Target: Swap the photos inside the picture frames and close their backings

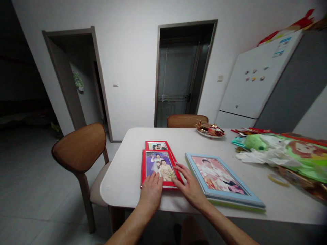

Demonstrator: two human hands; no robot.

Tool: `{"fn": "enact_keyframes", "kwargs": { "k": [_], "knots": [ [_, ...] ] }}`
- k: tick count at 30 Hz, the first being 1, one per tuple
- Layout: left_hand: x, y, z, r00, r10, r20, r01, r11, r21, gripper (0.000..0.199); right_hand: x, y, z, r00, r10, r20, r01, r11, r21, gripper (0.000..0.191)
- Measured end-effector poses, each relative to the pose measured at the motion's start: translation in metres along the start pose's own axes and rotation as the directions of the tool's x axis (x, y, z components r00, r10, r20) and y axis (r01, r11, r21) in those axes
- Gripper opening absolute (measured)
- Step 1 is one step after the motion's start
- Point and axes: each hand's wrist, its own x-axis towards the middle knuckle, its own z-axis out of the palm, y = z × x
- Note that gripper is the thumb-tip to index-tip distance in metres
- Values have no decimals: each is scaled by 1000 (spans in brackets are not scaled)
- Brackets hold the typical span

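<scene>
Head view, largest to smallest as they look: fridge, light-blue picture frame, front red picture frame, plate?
1. Fridge
2. Light-blue picture frame
3. Front red picture frame
4. Plate

Apparent size only; the fridge stands farther back.

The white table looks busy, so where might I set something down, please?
Bare tabletop lies between the red frames and the left edge, and from the blue frame back to the plate. The right hand crosses the near gap between frames; the right side is crowded with plastic wrapping.
</scene>
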Motion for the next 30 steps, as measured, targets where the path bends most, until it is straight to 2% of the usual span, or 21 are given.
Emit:
{"fn": "enact_keyframes", "kwargs": {
  "k": [1,3,5,7,8,9,11,14,16,19,21,23,24,28,30],
  "knots": [
    [-3,4,-3,1000,3,1,-3,1000,14,36,2,-3,-4,992,124,-14,-120,980,159,43],
    [-10,15,-11,1000,11,-7,-11,1000,27,38,4,-13,-10,950,295,100,-309,846,434,46],
    [-18,26,-21,999,10,-42,-10,1000,-2,41,4,-30,-16,927,299,225,-374,713,593,47],
    [-28,38,-32,993,-14,-116,2,995,-105,47,1,-50,-24,943,232,238,-332,662,672,48],
    [-33,43,-36,987,-38,-159,8,983,-184,49,-2,-61,-28,957,189,220,-290,664,690,49],
    [-38,48,-40,978,-68,-195,12,961,-275,50,-4,-71,-31,969,146,197,-243,687,685,51],
    [-46,55,-45,960,-144,-241,16,886,-464,47,-10,-88,-34,988,34,154,-120,792,598,57],
    [-53,57,-44,925,-286,-252,43,735,-677,51,-18,-101,-27,970,-182,162,117,931,346,58],
    [-55,50,-39,900,-369,-234,50,620,-783,64,-23,-99,-18,934,-281,220,238,950,203,55],
    [-59,32,-27,881,-438,-179,40,446,-894,79,-31,-84,-3,888,-327,322,321,944,74,52],
    [-66,20,-18,882,-454,-125,69,386,-920,80,-35,-72,4,856,-345,385,363,931,27,50],
    [-76,8,-9,887,-455,-78,122,394,-911,76,-38,-63,8,819,-359,447,402,916,-1,49],
    [-81,2,-5,890,-452,-68,149,427,-892,73,-39,-60,10,801,-362,478,416,909,-8,49],
    [-106,-17,5,899,-418,-132,225,697,-681,61,-44,-64,13,742,-344,575,438,899,-27,50],
    [-115,-24,7,910,-385,-152,233,782,-578,56,-47,-68,15,715,-337,612,445,895,-26,47]
  ]
}}
